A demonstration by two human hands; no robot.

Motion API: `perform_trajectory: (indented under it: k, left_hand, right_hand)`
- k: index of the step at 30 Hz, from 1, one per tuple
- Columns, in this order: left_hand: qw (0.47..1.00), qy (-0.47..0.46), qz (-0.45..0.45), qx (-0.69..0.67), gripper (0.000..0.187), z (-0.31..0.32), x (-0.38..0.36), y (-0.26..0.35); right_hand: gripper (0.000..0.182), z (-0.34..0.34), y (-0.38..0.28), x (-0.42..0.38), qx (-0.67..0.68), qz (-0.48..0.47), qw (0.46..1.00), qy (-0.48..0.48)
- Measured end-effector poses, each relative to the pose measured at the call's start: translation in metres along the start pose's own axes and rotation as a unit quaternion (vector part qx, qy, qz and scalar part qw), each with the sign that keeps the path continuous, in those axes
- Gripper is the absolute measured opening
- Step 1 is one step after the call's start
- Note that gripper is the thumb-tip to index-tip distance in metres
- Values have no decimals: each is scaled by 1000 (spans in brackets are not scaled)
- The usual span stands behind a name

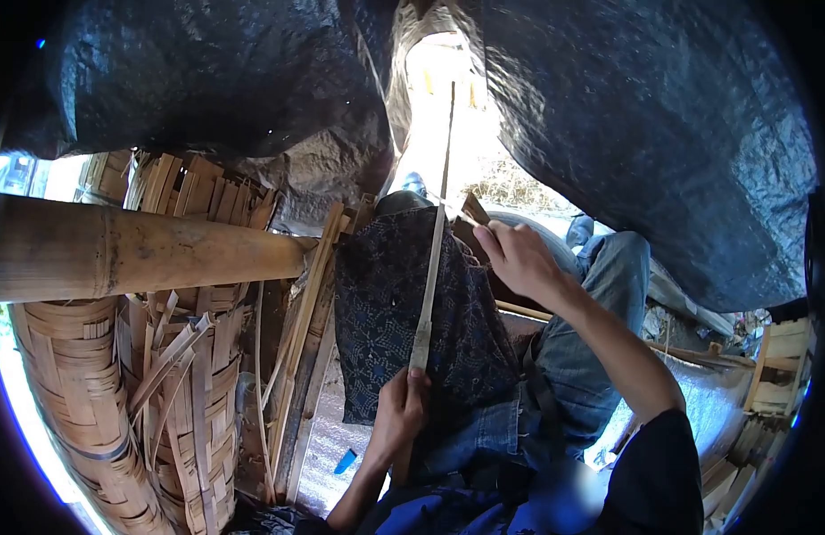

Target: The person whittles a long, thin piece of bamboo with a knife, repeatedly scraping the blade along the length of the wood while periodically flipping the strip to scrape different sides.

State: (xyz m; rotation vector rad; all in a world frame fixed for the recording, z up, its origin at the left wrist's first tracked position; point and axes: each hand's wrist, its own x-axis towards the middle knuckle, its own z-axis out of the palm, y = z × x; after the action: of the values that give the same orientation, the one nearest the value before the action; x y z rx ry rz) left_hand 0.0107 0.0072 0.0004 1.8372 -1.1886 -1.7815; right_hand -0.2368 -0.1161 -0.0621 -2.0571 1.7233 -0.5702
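A long thin bamboo strip runs from my lap up toward the bright opening, its far half darker and narrower. My left hand is closed on its near end, thumb on top. Over my thigh lies a dark patterned cloth, beneath the strip. To the right of the strip, my right hand is held above my knee with its fingers curled. A short brown, wood-like piece sticks out beyond these fingers; its full shape is hidden.
A thick bamboo pole juts in from the left above woven bamboo baskets and split strips. Dark plastic sheeting hangs overhead on both sides. A small blue scrap lies on the ground. Wooden crates stand at the right.
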Motion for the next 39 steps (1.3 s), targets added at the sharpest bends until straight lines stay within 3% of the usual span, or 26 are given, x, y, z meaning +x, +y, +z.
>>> perform_trajectory:
  k: [2, 4, 5, 7, 8, 10, 15, 26, 34, 37, 39]
  left_hand:
    - [997, -17, -39, -60, 35, -1, -1, 7]
    - [996, -29, -57, -61, 34, -2, -1, 10]
    - [996, -29, -62, -62, 34, -4, 0, 11]
    - [964, -90, -110, -225, 34, -13, 0, 12]
    - [964, -90, -111, -225, 34, -17, 0, 11]
    - [881, -127, -166, -425, 34, -27, 4, 6]
    - [899, -139, -123, -396, 31, -28, 6, -6]
    - [952, 16, -108, -285, 24, -7, 5, 1]
    - [975, 63, -87, -192, 29, 2, 4, 0]
    - [980, 70, -81, -170, 33, 8, 1, 1]
    - [980, 72, -87, -164, 33, 7, 1, 3]
  right_hand:
    - [39, -16, -30, -14, 140, 74, 982, -98]
    - [38, -18, -51, -33, 138, 65, 981, -118]
    - [38, -15, -57, -44, 122, 15, 986, -115]
    - [39, -10, -65, -60, 108, -32, 987, -112]
    - [39, -8, -67, -65, 123, -31, 984, -124]
    - [39, -8, -71, -68, 138, -34, 981, -134]
    - [43, -7, -76, -66, 138, -38, 978, -151]
    - [48, -7, -74, -68, 77, -32, 980, -180]
    - [49, 3, -65, -66, 66, -39, 982, -174]
    - [46, -2, -51, -38, 2, 50, 979, -196]
    - [44, 10, -27, -28, -18, -35, 992, -118]
